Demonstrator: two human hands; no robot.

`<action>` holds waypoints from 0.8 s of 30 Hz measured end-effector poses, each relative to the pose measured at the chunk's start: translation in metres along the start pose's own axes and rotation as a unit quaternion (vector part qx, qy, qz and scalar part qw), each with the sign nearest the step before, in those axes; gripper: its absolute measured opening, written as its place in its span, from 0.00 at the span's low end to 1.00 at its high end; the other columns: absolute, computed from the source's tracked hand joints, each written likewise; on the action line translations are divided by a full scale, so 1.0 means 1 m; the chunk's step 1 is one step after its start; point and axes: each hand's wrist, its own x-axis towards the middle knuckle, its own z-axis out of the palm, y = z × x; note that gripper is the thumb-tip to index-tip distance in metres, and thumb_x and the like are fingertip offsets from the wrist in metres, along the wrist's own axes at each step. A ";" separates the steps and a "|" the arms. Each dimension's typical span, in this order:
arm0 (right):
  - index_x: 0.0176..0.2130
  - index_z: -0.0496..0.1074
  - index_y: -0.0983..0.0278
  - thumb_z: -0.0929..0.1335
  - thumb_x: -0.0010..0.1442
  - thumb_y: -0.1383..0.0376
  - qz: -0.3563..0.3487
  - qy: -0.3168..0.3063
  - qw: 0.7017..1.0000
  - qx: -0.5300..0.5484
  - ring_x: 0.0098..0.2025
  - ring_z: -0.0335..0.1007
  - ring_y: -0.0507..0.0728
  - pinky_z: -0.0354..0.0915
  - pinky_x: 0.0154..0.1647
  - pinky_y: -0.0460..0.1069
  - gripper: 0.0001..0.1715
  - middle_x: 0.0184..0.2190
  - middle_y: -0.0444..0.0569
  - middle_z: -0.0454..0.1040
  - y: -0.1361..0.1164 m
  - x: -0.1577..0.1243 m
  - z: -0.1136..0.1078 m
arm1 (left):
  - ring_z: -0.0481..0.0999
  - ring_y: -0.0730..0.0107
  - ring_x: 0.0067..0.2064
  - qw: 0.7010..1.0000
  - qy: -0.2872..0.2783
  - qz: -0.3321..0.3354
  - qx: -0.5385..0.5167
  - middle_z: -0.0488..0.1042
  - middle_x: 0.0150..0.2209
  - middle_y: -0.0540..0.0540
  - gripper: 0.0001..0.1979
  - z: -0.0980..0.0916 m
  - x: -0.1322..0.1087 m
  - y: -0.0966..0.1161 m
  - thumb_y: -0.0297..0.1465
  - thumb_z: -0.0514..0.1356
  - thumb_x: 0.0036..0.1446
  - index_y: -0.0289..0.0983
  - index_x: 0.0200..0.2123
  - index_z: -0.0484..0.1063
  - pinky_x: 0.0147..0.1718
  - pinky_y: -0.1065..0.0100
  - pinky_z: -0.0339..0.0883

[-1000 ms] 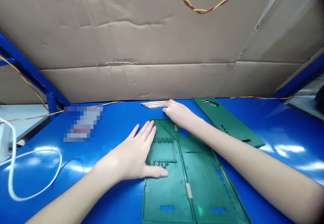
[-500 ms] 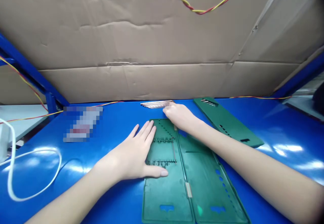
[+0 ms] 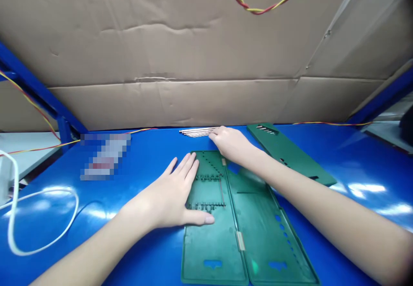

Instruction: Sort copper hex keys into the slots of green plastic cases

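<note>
My left hand point(image 3: 171, 195) lies flat with fingers spread over the left half of an unfolded green plastic case point(image 3: 209, 245). One thin rod point(image 3: 222, 191) sits upright in the case's clips, right of my thumb. Beyond the case, a fan of thin metal rods point(image 3: 196, 132) of graded lengths lies on the blue table. My right hand point(image 3: 230, 144) is at the right end of these rods, its fingers closed in a pinch; what is between the fingertips is hidden.
A green panel point(image 3: 293, 159) with slots and holes lies at the back right of the blue table point(image 3: 135, 251). On the left are a blurred-out packet point(image 3: 106, 156) and a looped white cable point(image 3: 75, 208). Cardboard point(image 3: 193, 53) walls off the back, with a red-yellow wire point(image 3: 254, 11) hanging in front.
My right hand has shifted slightly to the right along the rods, its fingers still closed. My left hand stays flat on the case.
</note>
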 end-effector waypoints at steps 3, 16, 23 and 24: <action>0.46 0.78 0.67 0.65 0.68 0.69 0.010 -0.005 0.999 0.041 0.50 0.77 0.65 0.70 0.48 0.53 0.13 0.45 0.60 0.80 0.002 -0.011 -0.015 | 0.29 0.43 0.74 1.000 -0.007 -0.005 0.005 0.27 0.72 0.31 0.66 -0.001 0.000 0.002 0.72 0.47 0.54 0.22 0.73 0.39 0.70 0.45 0.33; 0.44 0.78 0.68 0.67 0.67 0.66 -0.002 0.037 0.980 0.197 0.52 0.74 0.64 0.74 0.52 0.58 0.11 0.53 0.58 0.75 -0.026 -0.096 -0.007 | 0.34 0.41 0.74 1.000 0.004 -0.006 -0.002 0.31 0.73 0.31 0.65 0.000 -0.001 0.000 0.72 0.47 0.54 0.24 0.74 0.41 0.70 0.46 0.38; 0.37 0.74 0.65 0.70 0.63 0.69 0.061 0.042 0.948 0.308 0.53 0.72 0.63 0.71 0.56 0.60 0.01 0.49 0.57 0.74 -0.029 -0.092 -0.003 | 0.33 0.41 0.74 1.000 0.004 -0.003 -0.004 0.30 0.73 0.31 0.65 0.001 0.001 0.000 0.72 0.47 0.54 0.23 0.74 0.40 0.70 0.45 0.35; 0.36 0.74 0.65 0.70 0.62 0.69 0.076 0.037 0.940 0.329 0.53 0.72 0.63 0.70 0.56 0.60 0.01 0.50 0.56 0.73 -0.028 -0.091 -0.002 | 0.33 0.41 0.74 1.000 0.007 -0.002 -0.005 0.31 0.73 0.32 0.65 0.001 0.001 0.000 0.72 0.47 0.54 0.24 0.74 0.40 0.70 0.45 0.35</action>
